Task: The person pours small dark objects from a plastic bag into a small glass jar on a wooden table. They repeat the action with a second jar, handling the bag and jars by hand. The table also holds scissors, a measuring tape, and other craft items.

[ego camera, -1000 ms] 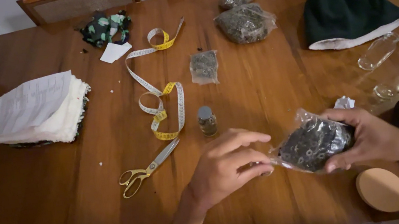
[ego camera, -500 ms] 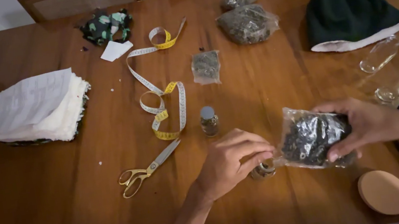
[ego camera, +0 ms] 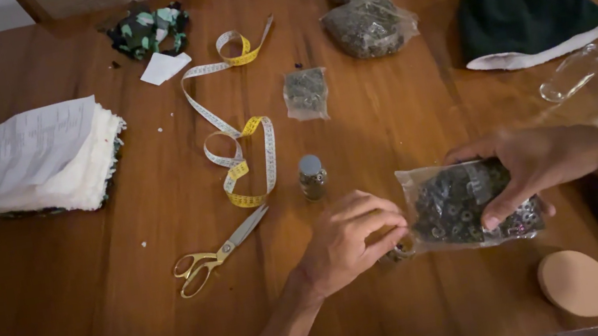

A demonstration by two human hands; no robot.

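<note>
My right hand grips a clear plastic bag full of small dark metal rings, holding it low over the wooden table. My left hand is curled around a small glass jar that stands at the bag's lower left corner; most of the jar is hidden by my fingers. Just beyond my left hand stands a small bottle with a silver cap.
Gold scissors and a yellow tape measure lie to the left. A stack of white cloth sits far left, a dark green hat far right, two filled bags at the back, a small packet mid-table, and a round cork lid near right.
My left hand left the bag and closed on the small jar. My right hand brought the bag down and tilted it flatter beside the jar.
</note>
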